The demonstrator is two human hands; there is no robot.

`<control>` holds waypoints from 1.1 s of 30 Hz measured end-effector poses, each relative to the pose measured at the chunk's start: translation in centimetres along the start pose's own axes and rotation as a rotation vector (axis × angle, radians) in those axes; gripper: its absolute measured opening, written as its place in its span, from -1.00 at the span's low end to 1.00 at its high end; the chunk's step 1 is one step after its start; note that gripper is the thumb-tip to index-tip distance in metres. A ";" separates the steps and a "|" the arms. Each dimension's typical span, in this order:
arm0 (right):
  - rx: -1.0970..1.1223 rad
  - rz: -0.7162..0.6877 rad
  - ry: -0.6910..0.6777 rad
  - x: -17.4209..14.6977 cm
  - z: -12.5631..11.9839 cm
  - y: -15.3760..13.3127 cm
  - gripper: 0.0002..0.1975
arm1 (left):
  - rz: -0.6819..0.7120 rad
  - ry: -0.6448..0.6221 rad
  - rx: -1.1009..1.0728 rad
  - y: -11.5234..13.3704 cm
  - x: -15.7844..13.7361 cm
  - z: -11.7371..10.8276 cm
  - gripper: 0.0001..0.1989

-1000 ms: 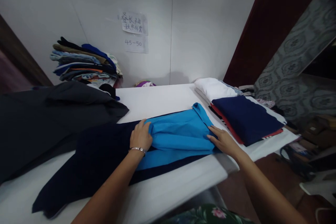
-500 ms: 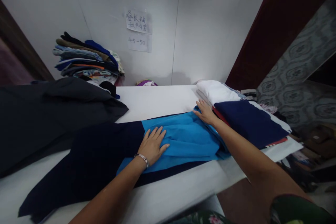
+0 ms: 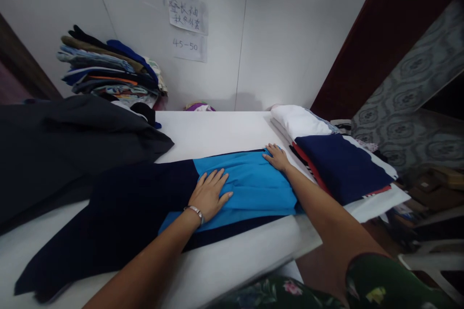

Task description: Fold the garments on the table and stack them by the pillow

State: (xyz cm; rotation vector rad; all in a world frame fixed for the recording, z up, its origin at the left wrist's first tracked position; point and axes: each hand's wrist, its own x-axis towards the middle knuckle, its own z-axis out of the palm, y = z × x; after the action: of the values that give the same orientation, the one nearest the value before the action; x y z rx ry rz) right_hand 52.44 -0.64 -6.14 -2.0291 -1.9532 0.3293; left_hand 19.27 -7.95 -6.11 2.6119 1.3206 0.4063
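Observation:
A navy and bright blue garment lies partly folded along the white table. Its dark end spreads to the lower left, and the blue part shows soft creases. My left hand, with a bracelet at the wrist, rests flat on the blue cloth near the navy boundary, fingers spread. At the garment's right end my right hand presses on the upper corner, fingers stretched out over the fabric. Neither hand grips anything that I can see.
A dark grey garment lies loose at left. Behind it rises a tall stack of folded clothes. Folded navy and white clothes sit at the table's right end. Handwritten paper signs hang on the wall.
My right hand has drawn slightly left and downward, and the garment's right end looks flatter and straighter. My left hand stays on the blue cloth. The view has shifted slightly.

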 end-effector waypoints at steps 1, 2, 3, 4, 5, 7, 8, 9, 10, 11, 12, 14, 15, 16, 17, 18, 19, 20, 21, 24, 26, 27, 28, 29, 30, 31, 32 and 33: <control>0.021 0.000 -0.007 -0.1 -0.3 0.0 -0.38 | 0.001 0.004 -0.004 0.0 0.0 0.0 -0.38; 0.041 0.002 -0.018 -0.2 -0.7 0.0 -0.38 | 0.001 0.010 -0.007 0.1 0.0 0.0 -0.39; 0.066 0.006 -0.027 -0.4 -1.3 0.0 -0.38 | 0.001 0.016 -0.007 0.1 0.0 0.0 -0.39; 0.091 0.010 -0.034 -0.6 -2.1 0.0 -0.37 | 0.000 0.020 -0.002 0.1 0.0 0.0 -0.40; 0.122 0.011 -0.035 -1.0 -2.9 0.0 -0.35 | 0.000 0.023 0.006 0.2 0.0 0.0 -0.41; 0.203 -0.008 -0.019 -2.3 -4.8 -0.1 -0.32 | 0.004 0.026 0.030 0.2 0.0 0.0 -0.41; 0.241 -0.029 -0.004 -3.1 -5.6 -0.2 -0.31 | 0.005 0.028 0.043 0.2 0.0 0.0 -0.41; 0.269 -0.057 0.012 -4.2 -6.3 -0.2 -0.31 | 0.008 0.028 0.057 0.1 0.0 0.0 -0.41; 0.278 -0.091 0.030 -5.3 -6.6 -0.3 -0.31 | 0.010 0.028 0.071 0.1 0.0 0.0 -0.41; 0.258 -0.123 0.045 -6.5 -6.7 -0.4 -0.32 | 0.011 0.026 0.084 0.1 0.0 0.0 -0.40; 0.207 -0.148 0.053 -7.8 -6.5 -0.5 -0.33 | 0.010 0.024 0.097 0.1 0.0 0.1 -0.40; 0.071 -0.166 0.036 -10.0 -5.1 -0.5 -0.35 | 0.011 0.020 0.115 0.1 0.1 0.1 -0.40; 0.000 -0.163 0.015 -10.9 -4.1 -0.5 -0.36 | 0.011 0.018 0.120 0.1 0.1 0.1 -0.41; -0.064 -0.156 -0.005 -11.6 -3.1 -0.4 -0.36 | 0.013 0.016 0.123 0.2 0.1 0.0 -0.41; -0.117 -0.149 -0.018 -12.0 -2.2 -0.3 -0.36 | 0.014 0.013 0.125 0.2 0.1 0.0 -0.42; -0.158 -0.145 -0.022 -12.3 -1.4 -0.2 -0.37 | 0.016 0.011 0.126 0.2 0.1 0.0 -0.42; -0.188 -0.144 -0.018 -12.3 -0.8 -0.2 -0.38 | 0.019 0.009 0.126 0.2 0.1 -0.1 -0.42; -0.206 -0.145 -0.012 -12.3 -0.4 -0.1 -0.38 | 0.019 0.009 0.127 0.2 0.1 -0.1 -0.42; -0.213 -0.144 -0.010 -12.1 -0.3 0.0 -0.39 | 0.019 0.010 0.128 0.2 0.1 -0.1 -0.42; -0.172 -0.132 -0.026 -11.9 -0.7 0.0 -0.39 | 0.020 0.013 0.135 0.1 0.1 0.0 -0.42; -0.116 -0.111 -0.025 -12.1 -1.5 -0.4 -0.40 | 0.019 0.010 0.139 0.0 0.2 0.1 -0.41; -0.086 -0.106 -0.010 -12.3 -1.8 -0.9 -0.41 | 0.019 0.007 0.138 0.0 0.2 0.2 -0.41; -0.058 -0.114 0.015 -12.6 -2.2 -1.6 -0.42 | 0.019 0.003 0.137 0.0 0.2 0.2 -0.41; -0.035 -0.139 0.044 -13.0 -2.5 -2.3 -0.43 | 0.017 0.002 0.135 0.0 0.2 0.2 -0.41; -0.021 -0.178 0.071 -13.3 -2.6 -3.2 -0.45 | 0.015 0.002 0.133 0.0 0.3 0.3 -0.42; -0.022 -0.227 0.086 -13.6 -2.6 -4.2 -0.45 | 0.012 0.004 0.129 0.1 0.3 0.3 -0.42; -0.039 -0.281 0.083 -13.8 -2.3 -5.2 -0.45 | 0.011 0.007 0.126 0.1 0.3 0.3 -0.42; -0.068 -0.331 0.061 -14.0 -1.9 -6.1 -0.44 | 0.011 0.011 0.122 0.1 0.3 0.3 -0.43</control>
State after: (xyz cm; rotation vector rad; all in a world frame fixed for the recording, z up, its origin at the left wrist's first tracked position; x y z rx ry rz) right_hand 46.87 -14.57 -2.77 -1.6894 -2.2399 0.1231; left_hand 19.59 -7.81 -6.28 2.7208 1.3767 0.3532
